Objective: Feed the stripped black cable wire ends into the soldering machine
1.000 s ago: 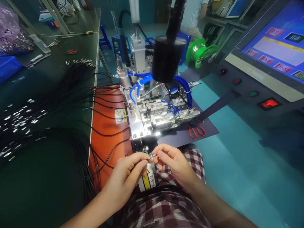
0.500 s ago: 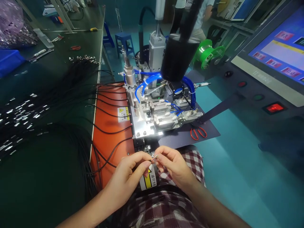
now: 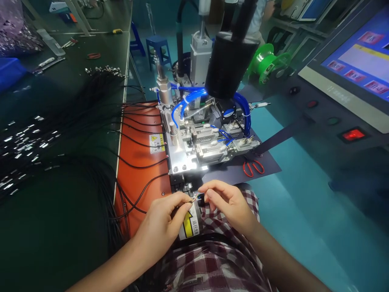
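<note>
Between thumb and forefinger, my left hand (image 3: 168,215) pinches the end of a cable, from which thin coloured wires (image 3: 196,197) fan out to the right. My right hand (image 3: 229,205) is just right of these wires, its thumb and forefinger apart and nothing visible held between them. Both hands are above my lap, in front of the metal machine (image 3: 209,142). Below the wires is a white label with a yellow arrow (image 3: 188,225). Black cables (image 3: 142,165) run across the orange surface (image 3: 136,142) to the machine's left edge.
Red-handled scissors (image 3: 253,168) lie on the dark plate right of the machine. A control panel with a lit red switch (image 3: 353,134) stands at the right. Bundled black cables (image 3: 100,83) cover part of the left table. A black cylinder (image 3: 231,65) hangs over the machine.
The fingers of my right hand have parted and moved slightly off the wires, which now show spread out. My left hand keeps its pinch. The view has shifted slightly.
</note>
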Demonstrator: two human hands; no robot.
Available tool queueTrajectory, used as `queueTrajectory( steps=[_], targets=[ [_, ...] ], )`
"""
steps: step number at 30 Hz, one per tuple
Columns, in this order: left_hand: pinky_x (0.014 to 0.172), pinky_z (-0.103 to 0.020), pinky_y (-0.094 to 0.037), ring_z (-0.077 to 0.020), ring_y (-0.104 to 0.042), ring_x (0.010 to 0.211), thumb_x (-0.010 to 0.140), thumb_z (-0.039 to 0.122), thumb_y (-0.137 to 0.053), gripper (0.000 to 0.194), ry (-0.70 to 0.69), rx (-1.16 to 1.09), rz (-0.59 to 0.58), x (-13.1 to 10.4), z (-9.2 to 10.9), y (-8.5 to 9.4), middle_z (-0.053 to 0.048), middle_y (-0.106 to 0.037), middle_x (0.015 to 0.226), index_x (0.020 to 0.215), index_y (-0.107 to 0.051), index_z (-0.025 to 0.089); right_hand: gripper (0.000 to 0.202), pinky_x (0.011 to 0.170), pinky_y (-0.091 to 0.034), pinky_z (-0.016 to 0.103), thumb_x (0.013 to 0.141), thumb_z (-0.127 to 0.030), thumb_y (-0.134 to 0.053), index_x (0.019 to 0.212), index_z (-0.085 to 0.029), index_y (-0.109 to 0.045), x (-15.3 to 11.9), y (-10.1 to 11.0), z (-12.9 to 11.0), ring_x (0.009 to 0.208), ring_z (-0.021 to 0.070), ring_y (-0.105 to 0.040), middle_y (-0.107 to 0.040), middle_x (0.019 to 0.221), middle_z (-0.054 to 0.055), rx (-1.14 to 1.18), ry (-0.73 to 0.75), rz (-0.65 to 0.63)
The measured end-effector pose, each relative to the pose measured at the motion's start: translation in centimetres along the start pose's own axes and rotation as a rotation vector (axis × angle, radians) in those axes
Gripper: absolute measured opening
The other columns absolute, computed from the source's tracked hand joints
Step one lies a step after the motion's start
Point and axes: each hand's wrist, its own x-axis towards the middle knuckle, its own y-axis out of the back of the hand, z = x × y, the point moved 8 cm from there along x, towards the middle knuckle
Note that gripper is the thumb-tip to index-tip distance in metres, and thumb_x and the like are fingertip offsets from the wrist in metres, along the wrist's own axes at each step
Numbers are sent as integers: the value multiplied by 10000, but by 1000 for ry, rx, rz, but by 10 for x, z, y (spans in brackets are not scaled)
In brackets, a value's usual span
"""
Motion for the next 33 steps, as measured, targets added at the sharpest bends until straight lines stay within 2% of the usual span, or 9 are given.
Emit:
queueTrajectory(
  steps=[4, 9, 13, 17, 20, 22, 25, 28, 33],
  targets=[
    [480, -200, -331, -111, -482, 591, 896, 312, -449, 192, 55, -81, -7, 1, -5, -1, 23, -584, 684, 821, -584, 198, 135, 495, -391, 208, 823, -296, -586, 798, -166, -613, -1, -5, 10, 525, 87, -465, -534, 637, -24, 42, -49, 0],
    [515, -196, -361, -112, -476, 609, 875, 302, -484, 184, 53, -177, -3, 2, -2, 0, 16, -563, 682, 817, -612, 184, 164, 471, -349, 200, 793, -302, -628, 733, -158, -580, 0, -18, 17, 493, 73, -420, -486, 580, -46, 189, -91, -25],
    [488, -187, -348, -103, -469, 595, 844, 317, -533, 209, 68, -303, -58, 5, 1, 0, 3, -575, 696, 743, -639, 168, 165, 474, -327, 205, 813, -300, -606, 735, -161, -564, 1, -28, 16, 505, 74, -402, -484, 607, -41, 257, -80, -138],
    [431, -192, -263, -65, -353, 476, 807, 320, -577, 221, 165, -430, -242, 7, -4, -9, 28, -523, 590, 701, -664, 147, 93, 594, -398, 244, 843, -208, -555, 758, -173, -572, 4, -28, -4, 646, 113, -488, -536, 735, 1, 61, 115, -247],
    [435, -204, -223, -63, -303, 467, 795, 342, -594, 246, 214, -432, -373, 6, -9, -17, 46, -456, 516, 699, -678, 132, 98, 662, -412, 266, 838, -150, -544, 760, -177, -597, 4, -32, -22, 706, 135, -504, -545, 743, 9, -152, 294, -392],
    [455, -211, -236, -72, -328, 493, 789, 349, -598, 261, 219, -410, -418, 5, -10, -20, 36, -472, 529, 681, -673, 124, 111, 665, -413, 265, 842, -133, -530, 784, -182, -612, 2, -36, -32, 709, 137, -506, -557, 748, 13, -271, 392, -489],
    [467, -211, -242, -76, -348, 513, 787, 345, -595, 262, 224, -397, -444, 3, -12, -23, 35, -466, 543, 662, -651, 121, 137, 648, -410, 259, 854, -135, -512, 822, -194, -631, 0, -38, -40, 704, 136, -520, -577, 780, 20, -424, 474, -560],
    [430, -202, -194, -59, -282, 461, 796, 345, -583, 251, 249, -437, -389, 3, -12, -22, 65, -380, 504, 682, -626, 125, 116, 646, -421, 265, 858, -172, -531, 825, -199, -638, 4, -33, -42, 697, 139, -538, -599, 773, 18, -440, 459, -499],
    [376, -186, -201, -47, -288, 375, 804, 359, -571, 232, 290, -507, -229, 4, -11, -14, 88, -359, 447, 768, -610, 133, 128, 684, -452, 288, 872, -172, -518, 826, -193, -636, 8, -6, -32, 739, 153, -573, -625, 791, 23, -283, 296, -97]
  ],
)
